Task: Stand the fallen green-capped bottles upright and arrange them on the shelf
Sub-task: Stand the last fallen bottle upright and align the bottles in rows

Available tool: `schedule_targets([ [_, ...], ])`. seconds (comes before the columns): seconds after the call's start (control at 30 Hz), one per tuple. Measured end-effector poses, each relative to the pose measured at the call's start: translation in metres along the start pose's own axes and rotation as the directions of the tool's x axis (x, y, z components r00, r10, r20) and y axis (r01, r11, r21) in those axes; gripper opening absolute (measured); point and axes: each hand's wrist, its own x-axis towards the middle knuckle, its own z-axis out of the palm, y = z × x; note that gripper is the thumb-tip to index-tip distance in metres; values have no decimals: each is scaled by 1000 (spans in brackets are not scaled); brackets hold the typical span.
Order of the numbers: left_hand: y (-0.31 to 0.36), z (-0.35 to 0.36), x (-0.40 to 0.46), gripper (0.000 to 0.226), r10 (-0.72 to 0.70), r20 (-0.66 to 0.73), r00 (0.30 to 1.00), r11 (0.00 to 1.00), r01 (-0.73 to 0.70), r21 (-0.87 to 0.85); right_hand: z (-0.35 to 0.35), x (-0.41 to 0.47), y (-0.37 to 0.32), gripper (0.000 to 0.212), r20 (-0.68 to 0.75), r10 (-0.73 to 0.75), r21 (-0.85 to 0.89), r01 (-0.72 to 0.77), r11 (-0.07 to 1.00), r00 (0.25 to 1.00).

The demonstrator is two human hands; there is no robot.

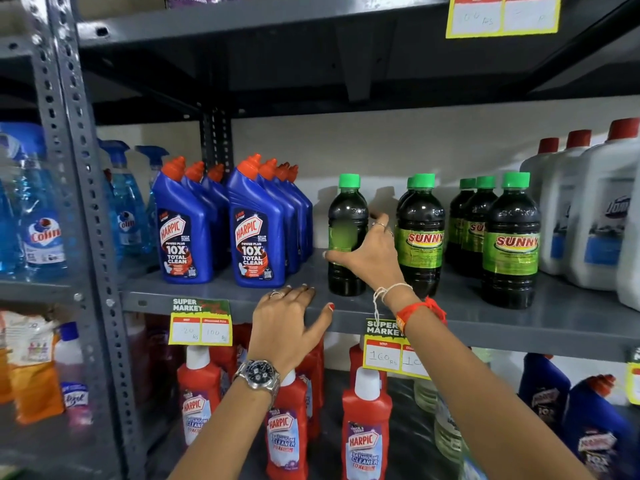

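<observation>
Now our right hand (367,252) wraps an upright green-capped bottle (347,216) on the shelf (214,292), left of the other Sunny bottles (420,233), while our left hand (289,323) rests flat, fingers spread, on the shelf edge.

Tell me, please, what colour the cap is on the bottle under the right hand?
Bright green, seen in the head view: the cap tops the dark bottle the right hand touches.

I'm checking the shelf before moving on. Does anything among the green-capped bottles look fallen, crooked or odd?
None lies fallen; all stand upright. The odd one is the leftmost bottle, held by the right hand: it stands alone, apart from the others, its label turned away, unlike the front SUNNY bottles.
</observation>
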Motion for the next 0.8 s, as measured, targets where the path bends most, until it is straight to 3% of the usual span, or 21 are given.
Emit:
schedule_targets([
  [0.1,1,0,0,53,7,-2,1000,1000,-7,12,-2,1,0,114,-13,-10,-15,10,1000,1000],
  [0.2,1,1,1,53,8,-1,1000,1000,-8,9,-9,8,2,109,117,94,148,-111,983,989],
  [0.33,0,2,0,52,10,-8,1000,1000,-9,20,-6,19,14,77,238,175,327,-248,912,955],
  [0.43,1,3,0,53,7,-13,1000,1000,-6,23,-4,16,13,87,214,156,266,-211,940,964],
  [0.53,0,5,1,53,-2,-16,1000,1000,3,12,-2,6,10,105,55,54,39,-56,998,997],
  [0.6,0,5,0,51,-9,-24,1000,1000,9,0,0,2,10,102,-2,18,-19,-18,1000,1000],
  [0.7,1,5,0,50,-9,-32,999,1000,9,-5,0,6,12,92,29,68,29,-69,997,997],
  [0.8,2,5,0,50,-15,-33,999,1000,15,-9,-3,10,14,78,133,146,190,-169,967,980],
])
